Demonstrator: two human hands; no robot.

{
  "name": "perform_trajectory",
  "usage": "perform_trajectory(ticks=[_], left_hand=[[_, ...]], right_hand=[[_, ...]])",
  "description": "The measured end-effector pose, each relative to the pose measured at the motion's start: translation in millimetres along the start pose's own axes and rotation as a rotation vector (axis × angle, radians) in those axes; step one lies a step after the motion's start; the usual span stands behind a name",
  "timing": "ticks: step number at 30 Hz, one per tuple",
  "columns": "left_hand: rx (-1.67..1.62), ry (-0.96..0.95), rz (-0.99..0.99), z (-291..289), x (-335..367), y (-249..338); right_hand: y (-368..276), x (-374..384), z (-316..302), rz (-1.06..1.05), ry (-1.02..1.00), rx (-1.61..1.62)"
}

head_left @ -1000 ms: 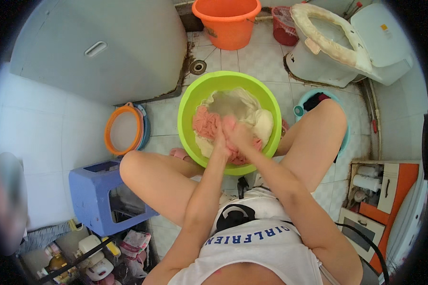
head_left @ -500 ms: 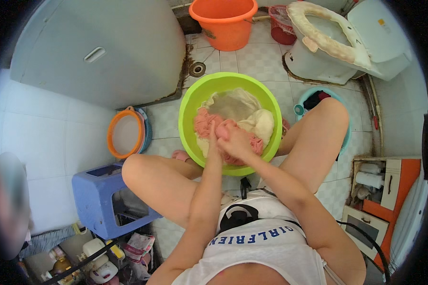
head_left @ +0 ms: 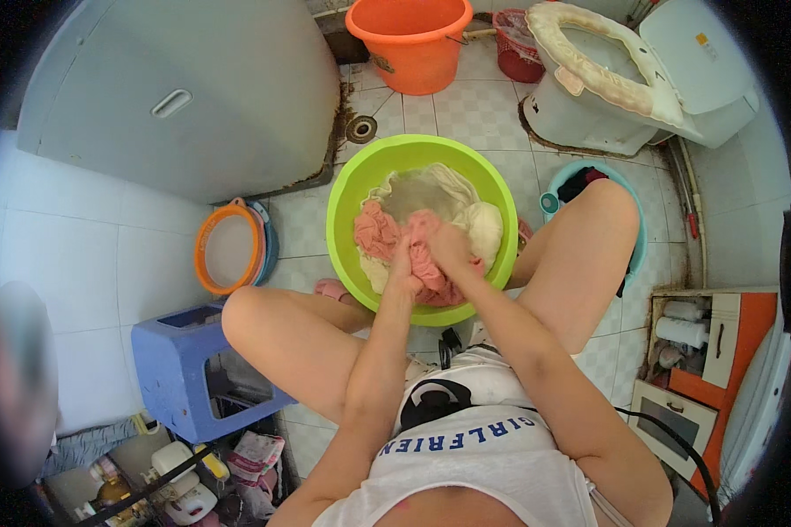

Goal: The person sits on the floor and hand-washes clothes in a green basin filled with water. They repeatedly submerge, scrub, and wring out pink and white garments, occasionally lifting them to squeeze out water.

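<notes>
A lime-green basin (head_left: pixel 347 180) stands on the tiled floor between my knees, with cloudy water (head_left: pixel 417 198) in it. Over its near half lies a wet pink garment (head_left: pixel 377 230), bunched and wrinkled. My left hand (head_left: pixel 402 262) is closed on a fold of this garment near the basin's middle. Just to its right, my right hand (head_left: pixel 451 249) grips another part of the same cloth, and a pink roll of it shows between both hands. A cream-white cloth (head_left: pixel 483 228) bulges at the right side of the basin and continues around the far side.
An orange bucket (head_left: pixel 413 53) and a red basket (head_left: pixel 517 53) stand at the back, beside a toilet (head_left: pixel 589 105). A light-blue basin (head_left: pixel 639 250) with dark cloth sits by my right knee. On the left are a blue plastic stool (head_left: pixel 171 378), stacked basins (head_left: pixel 227 250) and a grey appliance (head_left: pixel 185 88).
My hands have moved slightly apart, the right one rightward. More of the pink cloth now shows stretched between them.
</notes>
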State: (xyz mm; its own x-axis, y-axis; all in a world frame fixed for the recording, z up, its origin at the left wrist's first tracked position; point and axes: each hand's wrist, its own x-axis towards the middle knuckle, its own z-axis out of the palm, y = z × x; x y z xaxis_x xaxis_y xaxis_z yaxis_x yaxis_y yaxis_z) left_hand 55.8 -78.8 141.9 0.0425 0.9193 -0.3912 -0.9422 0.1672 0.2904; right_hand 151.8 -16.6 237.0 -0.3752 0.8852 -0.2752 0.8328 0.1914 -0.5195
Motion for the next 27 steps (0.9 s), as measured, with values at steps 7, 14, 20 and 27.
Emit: perform_trajectory(ticks=[7,14,20,27], left_hand=[[0.071,0.290,0.203,88,-37,39],[-0.042,0.411,-0.092,-18,-3,-7],[-0.140,0.187,-0.018,6,-14,11],[-0.025,0.335,-0.075,41,-12,-15]], right_hand=[[37,37,7,-0.004,-0.377,1.045],[71,44,34,-0.012,0.008,0.621],[-16,-41,4,-0.204,-0.179,0.258],[21,14,24,-0.023,0.151,0.092]])
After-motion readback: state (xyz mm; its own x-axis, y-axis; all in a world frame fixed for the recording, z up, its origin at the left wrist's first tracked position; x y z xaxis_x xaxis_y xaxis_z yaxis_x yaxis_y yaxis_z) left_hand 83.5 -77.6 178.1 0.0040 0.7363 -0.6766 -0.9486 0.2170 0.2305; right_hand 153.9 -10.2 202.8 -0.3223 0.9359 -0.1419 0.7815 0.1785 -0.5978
